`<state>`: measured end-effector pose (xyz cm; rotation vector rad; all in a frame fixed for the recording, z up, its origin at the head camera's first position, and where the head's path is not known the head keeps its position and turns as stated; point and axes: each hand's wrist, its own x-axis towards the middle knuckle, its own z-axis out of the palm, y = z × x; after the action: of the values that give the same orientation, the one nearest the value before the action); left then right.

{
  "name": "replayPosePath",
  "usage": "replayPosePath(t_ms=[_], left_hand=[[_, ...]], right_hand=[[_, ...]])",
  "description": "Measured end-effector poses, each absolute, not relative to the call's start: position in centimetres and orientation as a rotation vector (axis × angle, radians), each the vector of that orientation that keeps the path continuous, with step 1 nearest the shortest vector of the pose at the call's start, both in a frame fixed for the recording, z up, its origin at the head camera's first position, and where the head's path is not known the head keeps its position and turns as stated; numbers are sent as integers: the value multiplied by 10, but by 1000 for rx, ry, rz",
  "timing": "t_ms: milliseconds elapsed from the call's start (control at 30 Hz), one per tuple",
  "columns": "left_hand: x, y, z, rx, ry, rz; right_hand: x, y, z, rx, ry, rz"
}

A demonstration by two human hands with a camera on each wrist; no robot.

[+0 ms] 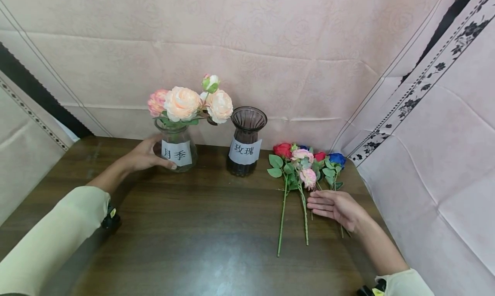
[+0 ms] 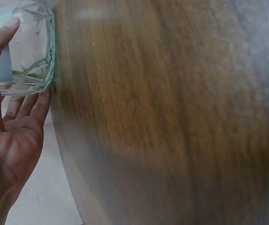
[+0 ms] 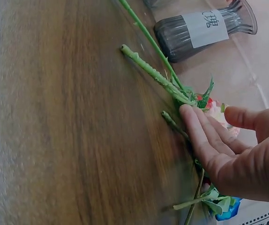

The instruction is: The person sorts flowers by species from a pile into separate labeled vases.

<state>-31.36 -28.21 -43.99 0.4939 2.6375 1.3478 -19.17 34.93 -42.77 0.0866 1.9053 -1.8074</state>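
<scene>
On the left of the head view stands a clear glass vase [image 1: 178,137] with a white label, filled with peach and pink flowers [image 1: 181,104]. My left hand [image 1: 145,156] holds this vase from its left side; in the left wrist view the thumb lies on the front and the other fingers reach behind. At the right, my right hand [image 1: 340,208] has its fingers extended beside the stems of artificial flowers on the table. These include a pink flower [image 1: 308,178], a red rose [image 1: 282,150] and a blue rose [image 1: 337,159]. Whether the fingertips touch a stem [image 3: 158,77] is unclear.
A dark ribbed vase [image 1: 243,169] with a white label stands upright between the clear vase and the loose flowers. Pale patterned cloth [image 1: 270,81] hangs behind the brown wooden table [image 1: 185,236] and along both sides.
</scene>
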Motion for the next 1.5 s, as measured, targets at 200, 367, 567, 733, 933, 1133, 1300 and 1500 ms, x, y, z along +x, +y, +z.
replayPosePath(t_ms=[200, 367, 567, 733, 933, 1133, 1300, 1500], left_hand=[[-314, -282, -440, 499, 2637, 1355], [-314, -281, -440, 516, 2633, 1361], [-313, -281, -439, 517, 2625, 1368], [-313, -281, -439, 529, 2624, 1377], [-313, -281, -439, 537, 2621, 1384], [-315, -281, -440, 540, 2624, 1376], [-316, -282, -442, 537, 2623, 1377], [-315, -283, -442, 529, 2623, 1378]], right_hand=[[-192, 344, -426, 96, 1943, -1764], [-193, 336, -426, 98, 1958, -1743], [-194, 328, -428, 89, 1949, -1762], [-197, 320, -429, 112, 1912, -1795], [-201, 314, -432, 106, 1856, -1801], [-204, 310, -432, 107, 1824, -1789], [-204, 305, -430, 132, 1815, -1784], [-203, 296, -430, 143, 1793, -1829]])
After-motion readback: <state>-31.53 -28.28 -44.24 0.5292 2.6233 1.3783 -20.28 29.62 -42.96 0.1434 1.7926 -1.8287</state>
